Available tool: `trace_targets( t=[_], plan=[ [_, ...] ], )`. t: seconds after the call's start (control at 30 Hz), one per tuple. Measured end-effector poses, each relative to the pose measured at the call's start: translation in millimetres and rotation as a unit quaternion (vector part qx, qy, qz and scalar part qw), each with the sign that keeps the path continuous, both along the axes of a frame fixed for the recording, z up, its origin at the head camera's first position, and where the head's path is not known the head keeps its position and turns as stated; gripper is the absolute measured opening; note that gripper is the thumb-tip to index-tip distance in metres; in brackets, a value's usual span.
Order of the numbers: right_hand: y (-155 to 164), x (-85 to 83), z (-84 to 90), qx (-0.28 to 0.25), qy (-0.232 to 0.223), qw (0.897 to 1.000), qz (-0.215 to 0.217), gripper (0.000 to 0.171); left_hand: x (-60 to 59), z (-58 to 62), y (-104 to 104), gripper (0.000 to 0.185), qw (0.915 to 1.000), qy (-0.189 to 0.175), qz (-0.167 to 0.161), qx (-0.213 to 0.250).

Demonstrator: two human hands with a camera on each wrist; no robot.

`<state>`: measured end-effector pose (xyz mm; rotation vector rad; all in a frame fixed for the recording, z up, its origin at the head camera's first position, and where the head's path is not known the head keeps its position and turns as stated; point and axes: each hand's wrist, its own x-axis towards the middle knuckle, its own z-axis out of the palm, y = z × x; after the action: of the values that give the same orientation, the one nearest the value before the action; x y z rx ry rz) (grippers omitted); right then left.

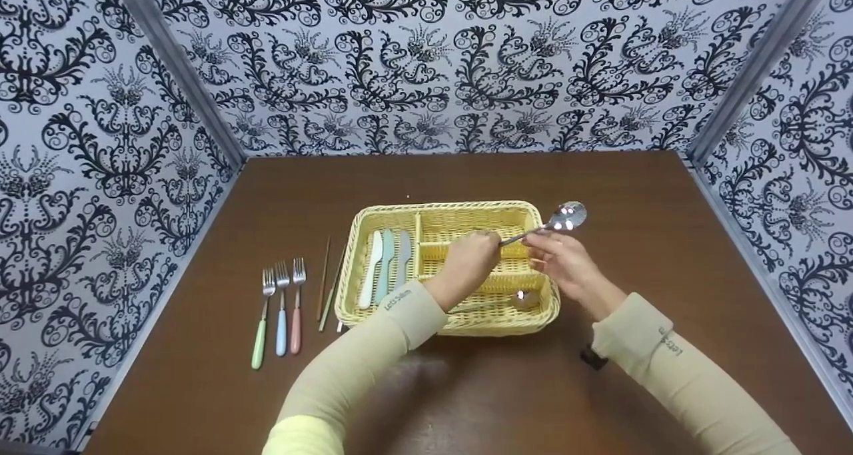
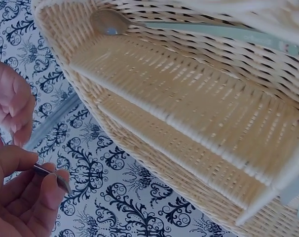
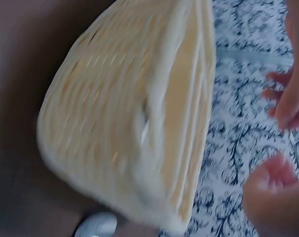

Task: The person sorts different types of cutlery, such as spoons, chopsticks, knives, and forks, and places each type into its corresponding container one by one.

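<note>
— Holding, item one: a metal spoon (image 1: 556,223), its handle pinched in the curled fingers of my left hand (image 1: 468,263). The spoon hangs in the air above the far right corner of the wicker tray (image 1: 353,255), with its bowl tilted up and out past the rim.

— And your other hand?

— My right hand (image 1: 563,262) sits just beside the left, fingers loosely spread and relaxed. Its fingertips are near the spoon's handle; I cannot tell whether they touch it. It grips nothing.

— What lies in the tray?

— Left compartment: three knives (image 1: 385,266) with pale handles, side by side. Nearest compartment on the right: a second spoon (image 1: 524,298), lying flat, its bowl toward the right wall. The left wrist view shows that same spoon (image 2: 107,22) at the tray's end, with the other cross compartments bare.

— Outside the tray?

— Left of it on the brown table (image 1: 666,195): a pair of chopsticks (image 1: 324,283) close to the tray wall, then three forks (image 1: 281,312) with green, blue and pink handles, tines pointing away from me. Patterned walls stand on three sides.
</note>
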<state>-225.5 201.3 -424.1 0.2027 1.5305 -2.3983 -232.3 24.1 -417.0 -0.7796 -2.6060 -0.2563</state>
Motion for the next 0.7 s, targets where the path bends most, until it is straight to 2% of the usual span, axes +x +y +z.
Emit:
trace_targets(
  t=[0.1, 0.17, 0.23, 0.3, 0.4, 0.53, 0.63, 0.7],
  plan=[
    [18.1, -1.9, -6.8, 0.047, 0.008, 0.997, 0.069, 0.011, -2.2, -0.7, -7.8, 0.008, 0.9998, -0.020, -0.010, 0.002],
    [34.2, -4.1, -12.7, 0.075, 0.012, 0.993, 0.094, 0.015, -3.5, -0.6, -14.1, 0.009, 0.9990, -0.039, -0.020, 0.008],
    [51.8, -5.9, -17.0, 0.088, 0.018, 0.991, 0.101, 0.021, -4.4, -0.3, -20.4, 0.010, 0.9972, -0.067, -0.031, 0.007],
    [68.6, -7.9, -19.8, 0.086, 0.021, 0.992, 0.091, 0.021, -4.7, -0.1, -26.7, 0.012, 0.9937, -0.101, -0.048, -0.003],
    [90.7, -9.2, -22.0, 0.070, 0.016, 0.995, 0.069, 0.023, -4.6, -1.6, -34.5, 0.025, 0.9816, -0.172, -0.079, -0.029],
    [107.8, -8.9, -22.8, 0.058, 0.006, 0.997, 0.055, 0.028, -4.9, -8.4, -40.1, 0.036, 0.9577, -0.257, -0.110, -0.068],
    [112.1, -8.7, -23.3, 0.059, 0.000, 0.997, 0.053, 0.026, -4.9, -15.5, -41.5, 0.039, 0.9419, -0.296, -0.114, -0.111],
    [112.7, -8.9, -23.7, 0.060, -0.003, 0.997, 0.053, 0.025, -4.8, -21.2, -41.6, 0.040, 0.9352, -0.300, -0.116, -0.149]
  ],
)
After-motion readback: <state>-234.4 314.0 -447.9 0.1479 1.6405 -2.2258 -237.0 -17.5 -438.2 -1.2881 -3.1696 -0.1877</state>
